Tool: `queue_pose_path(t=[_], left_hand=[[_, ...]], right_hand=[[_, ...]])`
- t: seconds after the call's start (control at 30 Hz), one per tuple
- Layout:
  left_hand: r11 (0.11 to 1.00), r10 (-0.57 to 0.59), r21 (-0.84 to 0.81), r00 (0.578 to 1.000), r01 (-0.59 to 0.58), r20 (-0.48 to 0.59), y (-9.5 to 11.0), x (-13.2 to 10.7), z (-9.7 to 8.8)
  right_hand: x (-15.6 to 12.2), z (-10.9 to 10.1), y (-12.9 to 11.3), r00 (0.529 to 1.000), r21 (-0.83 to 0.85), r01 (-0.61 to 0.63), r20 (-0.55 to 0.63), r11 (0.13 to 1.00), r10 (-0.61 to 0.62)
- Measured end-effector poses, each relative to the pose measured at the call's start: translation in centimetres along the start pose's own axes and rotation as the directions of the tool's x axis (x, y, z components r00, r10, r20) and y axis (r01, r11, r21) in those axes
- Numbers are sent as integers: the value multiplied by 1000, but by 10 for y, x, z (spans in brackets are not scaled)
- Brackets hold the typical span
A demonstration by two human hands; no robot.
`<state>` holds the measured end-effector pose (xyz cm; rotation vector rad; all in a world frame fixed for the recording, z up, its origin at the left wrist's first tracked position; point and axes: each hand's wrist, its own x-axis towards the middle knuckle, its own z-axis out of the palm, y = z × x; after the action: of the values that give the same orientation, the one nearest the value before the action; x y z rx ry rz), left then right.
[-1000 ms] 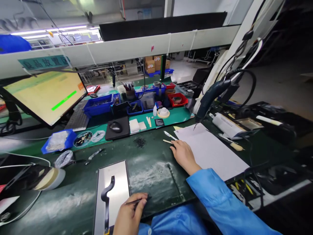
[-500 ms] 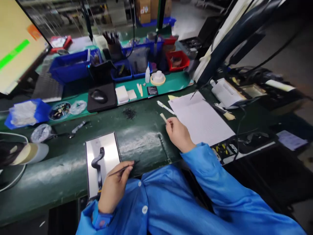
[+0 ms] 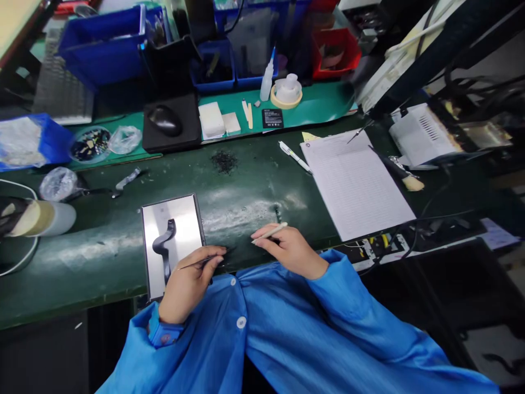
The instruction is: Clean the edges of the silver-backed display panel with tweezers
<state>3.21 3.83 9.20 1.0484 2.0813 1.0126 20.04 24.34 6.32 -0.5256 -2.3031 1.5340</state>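
Observation:
My left hand (image 3: 186,287) is closed around a thin dark pointed tool, probably tweezers (image 3: 200,261), over the lower right edge of a flat screen panel (image 3: 186,219). The panel has a silvery back and a dark frame. A black ribbon cable (image 3: 159,246) curves up over it. To the right, above the bench's near edge, my right hand (image 3: 297,251) grips a pale slim stick (image 3: 270,233) between thumb and fingers. Its tip points left, apart from the panel.
A lined paper sheet (image 3: 356,186) lies right, with a white pen (image 3: 294,156) beside it and a brush (image 3: 410,181) beyond. Dark scraps (image 3: 224,161) are piled mid-bench. Behind stand a mouse (image 3: 164,120), a dropper bottle (image 3: 267,79) and blue bins (image 3: 102,44). A tape roll (image 3: 43,218) sits left.
My right hand has come down and left from beside the paper, and the pale stick now points left. My left hand stays by the panel with its tool. The view has tilted down.

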Motion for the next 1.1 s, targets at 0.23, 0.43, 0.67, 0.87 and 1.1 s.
queue_pose_path(t=[0.23,0.43,0.67,0.87,1.1], left_hand=[[1000,14,24,1000,-13,-4,-3,-1,1],[999,35,30,999,-35,2,-2,1,1],[997,64,44,998,-64,2,-5,2,1],[996,78,35,997,-78,10,-3,3,0],[989,126,78,992,-126,1,-5,6,2]], right_hand=[[6,25,1,997,78,65,46,995,-69],[8,24,1,989,56,113,92,992,-118],[9,24,0,986,33,119,116,992,-123],[12,22,-6,978,-61,131,174,990,-118],[12,25,-6,965,-157,186,214,970,-150]])
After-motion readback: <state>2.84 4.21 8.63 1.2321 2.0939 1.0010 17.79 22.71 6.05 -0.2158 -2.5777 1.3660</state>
